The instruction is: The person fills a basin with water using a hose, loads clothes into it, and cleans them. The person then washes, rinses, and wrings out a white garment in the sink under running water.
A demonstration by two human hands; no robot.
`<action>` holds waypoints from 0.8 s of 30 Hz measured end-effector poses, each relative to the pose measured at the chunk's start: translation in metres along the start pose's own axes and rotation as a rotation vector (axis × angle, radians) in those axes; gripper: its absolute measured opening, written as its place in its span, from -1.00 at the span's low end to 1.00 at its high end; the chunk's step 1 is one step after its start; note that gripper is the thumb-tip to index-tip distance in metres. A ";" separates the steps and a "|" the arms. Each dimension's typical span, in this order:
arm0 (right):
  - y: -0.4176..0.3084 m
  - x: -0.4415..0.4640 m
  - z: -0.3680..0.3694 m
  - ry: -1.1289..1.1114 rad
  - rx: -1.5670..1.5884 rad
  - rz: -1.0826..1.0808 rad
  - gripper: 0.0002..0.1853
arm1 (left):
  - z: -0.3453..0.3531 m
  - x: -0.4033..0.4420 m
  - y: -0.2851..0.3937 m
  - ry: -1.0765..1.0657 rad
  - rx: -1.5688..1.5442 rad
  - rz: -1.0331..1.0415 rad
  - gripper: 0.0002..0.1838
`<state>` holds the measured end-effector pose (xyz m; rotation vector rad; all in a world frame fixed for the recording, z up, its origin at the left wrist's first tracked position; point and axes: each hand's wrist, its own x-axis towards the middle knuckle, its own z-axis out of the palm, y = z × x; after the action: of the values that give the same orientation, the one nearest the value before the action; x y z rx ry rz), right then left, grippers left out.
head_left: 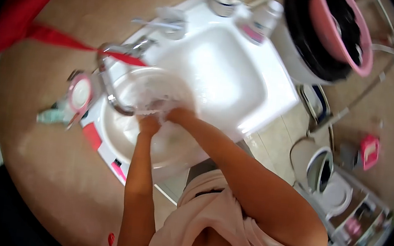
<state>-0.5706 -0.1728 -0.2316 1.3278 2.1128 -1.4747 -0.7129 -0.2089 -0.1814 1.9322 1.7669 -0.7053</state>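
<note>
Both my hands are inside a round white basin [106,135] beneath the chrome faucet [108,81]. My left hand [149,124] is close to the spout's mouth, its fingers blurred and partly hidden. Beside it, my right hand [177,115] reaches in from the right, with fingers lost in the blur. Whitish, frothy-looking material [159,92] surrounds the fingertips; I cannot make out whether it is water, suds or cloth. What either hand grips, if anything, does not show.
The white sink [226,68] extends right. A jar [225,1], a pink-labelled bottle [262,23] and a clear cup [173,23] line its back. Red ribbon [66,39] crosses near the faucet. A pink tub [368,57] sits upper right; a pink-handled brush [119,168] lies on the front-left edge.
</note>
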 end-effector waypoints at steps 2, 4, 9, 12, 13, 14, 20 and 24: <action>-0.004 -0.006 0.000 0.110 0.109 -0.028 -0.56 | 0.024 0.007 -0.006 0.146 0.075 -0.038 -0.55; -0.005 -0.009 -0.003 0.230 0.188 -0.068 -0.56 | 0.017 -0.011 0.007 0.428 -0.023 -0.034 -0.49; -0.008 -0.021 -0.009 0.434 0.287 -0.240 -0.63 | 0.006 -0.034 0.017 0.482 -0.361 -0.025 -0.65; -0.023 -0.050 -0.035 0.603 0.491 -0.074 -0.64 | -0.002 -0.038 0.007 0.450 -1.052 -0.239 -0.79; -0.027 -0.046 -0.034 0.705 0.551 -0.007 -0.65 | -0.020 -0.039 0.010 0.632 -0.715 -0.218 -0.76; -0.028 -0.043 -0.032 0.714 0.595 0.041 -0.61 | -0.038 -0.042 0.016 0.569 -0.524 -0.368 -0.69; -0.011 -0.018 0.015 0.812 0.587 -0.002 -0.62 | 0.012 0.024 -0.024 0.457 -0.278 -0.070 0.18; 0.009 -0.028 0.012 0.727 0.310 -0.155 -0.66 | 0.015 0.025 -0.010 0.380 -0.577 0.006 -0.47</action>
<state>-0.5516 -0.1974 -0.2251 2.1137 2.5131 -1.5911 -0.7229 -0.1972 -0.2084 1.7259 1.9002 0.1907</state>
